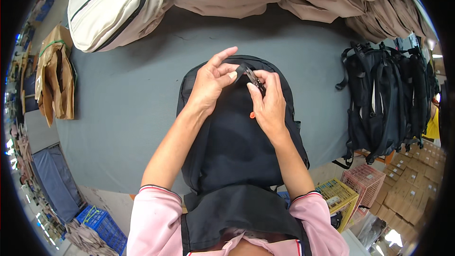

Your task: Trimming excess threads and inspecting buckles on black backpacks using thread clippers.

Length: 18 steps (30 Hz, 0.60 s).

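Observation:
A black backpack (241,147) lies on the grey table in front of me, its rounded top pointing away. Near that top, my left hand (213,78) pinches a short black strap (241,70) between thumb and finger, with the index finger stretched out. Beside it, my right hand (269,99) is closed around a small dark tool that looks like thread snips (255,80); its upper end meets the strap. A small orange piece (252,114) shows below the right thumb; I cannot tell whether it belongs to the tool.
Cream backpacks (111,12) are piled along the table's (123,95) far edge. Black backpacks (384,99) stand at the right, brown paper (57,76) at the left. Blue (102,227), yellow (339,196) and pink crates (362,182) and stacked cartons (414,175) sit lower down.

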Tool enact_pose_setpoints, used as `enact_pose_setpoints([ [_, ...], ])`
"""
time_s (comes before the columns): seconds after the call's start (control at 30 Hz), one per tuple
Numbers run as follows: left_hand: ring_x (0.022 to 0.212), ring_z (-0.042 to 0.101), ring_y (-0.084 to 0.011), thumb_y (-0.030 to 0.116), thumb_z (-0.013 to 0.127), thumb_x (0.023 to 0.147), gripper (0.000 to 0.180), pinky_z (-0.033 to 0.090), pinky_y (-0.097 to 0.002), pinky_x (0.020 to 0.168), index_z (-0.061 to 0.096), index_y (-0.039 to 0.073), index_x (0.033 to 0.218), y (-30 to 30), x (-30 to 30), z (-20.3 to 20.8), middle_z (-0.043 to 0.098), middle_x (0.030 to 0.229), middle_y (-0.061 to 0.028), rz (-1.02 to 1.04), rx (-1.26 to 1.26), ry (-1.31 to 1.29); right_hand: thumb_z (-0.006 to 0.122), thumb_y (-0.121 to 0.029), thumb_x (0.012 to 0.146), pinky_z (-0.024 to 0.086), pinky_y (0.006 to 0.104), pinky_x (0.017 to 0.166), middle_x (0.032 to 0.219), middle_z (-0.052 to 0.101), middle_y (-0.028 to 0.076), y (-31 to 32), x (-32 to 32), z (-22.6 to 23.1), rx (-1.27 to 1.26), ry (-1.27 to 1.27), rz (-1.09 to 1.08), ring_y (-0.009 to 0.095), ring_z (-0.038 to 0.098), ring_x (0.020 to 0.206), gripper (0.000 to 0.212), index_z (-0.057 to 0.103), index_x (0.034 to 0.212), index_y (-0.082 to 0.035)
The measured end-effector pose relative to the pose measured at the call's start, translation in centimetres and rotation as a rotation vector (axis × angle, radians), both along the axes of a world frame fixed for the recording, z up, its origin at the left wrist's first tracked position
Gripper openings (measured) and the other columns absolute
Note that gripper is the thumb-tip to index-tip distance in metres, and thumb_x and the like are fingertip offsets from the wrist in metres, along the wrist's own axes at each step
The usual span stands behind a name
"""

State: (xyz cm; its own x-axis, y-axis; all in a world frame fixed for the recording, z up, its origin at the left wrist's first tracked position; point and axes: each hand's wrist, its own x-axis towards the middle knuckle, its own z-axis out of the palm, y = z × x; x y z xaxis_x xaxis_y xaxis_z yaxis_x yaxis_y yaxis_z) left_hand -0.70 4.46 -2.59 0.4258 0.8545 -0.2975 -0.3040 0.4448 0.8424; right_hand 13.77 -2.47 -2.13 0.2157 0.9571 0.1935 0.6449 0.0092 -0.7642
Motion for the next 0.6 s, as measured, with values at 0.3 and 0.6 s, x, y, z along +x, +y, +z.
enact_pose_setpoints([
  [0.3,0.091,0.056,-0.0086,-0.007,0.057,0.084,0.056,0.043,-0.024,0.086,0.042,0.004,0.137,-1.4,0.7,0.9,0.065,0.1,-0.0055,0.056,0.033,0.087,0.07,-0.008,0.076,0.046,0.0335,0.055,0.085,0.054,0.005,-0.7,0.2,0.5,0.11,-0.128,-0.084,0.023,0.059,0.063,0.024,0.062,0.099,-0.009],
  [0.6,0.091,0.057,-0.009,-0.005,0.057,0.085,0.053,0.044,-0.0238,0.087,0.044,0.004,0.135,-1.6,0.4,0.2,0.066,0.1,-0.0063,0.009,0.093,0.131,0.071,-0.004,0.074,0.046,0.0314,0.052,0.078,0.054,0.004,-1.1,0.5,-0.7,0.189,-0.127,-0.085,0.02,0.059,0.06,0.024,0.066,0.098,-0.009],
])
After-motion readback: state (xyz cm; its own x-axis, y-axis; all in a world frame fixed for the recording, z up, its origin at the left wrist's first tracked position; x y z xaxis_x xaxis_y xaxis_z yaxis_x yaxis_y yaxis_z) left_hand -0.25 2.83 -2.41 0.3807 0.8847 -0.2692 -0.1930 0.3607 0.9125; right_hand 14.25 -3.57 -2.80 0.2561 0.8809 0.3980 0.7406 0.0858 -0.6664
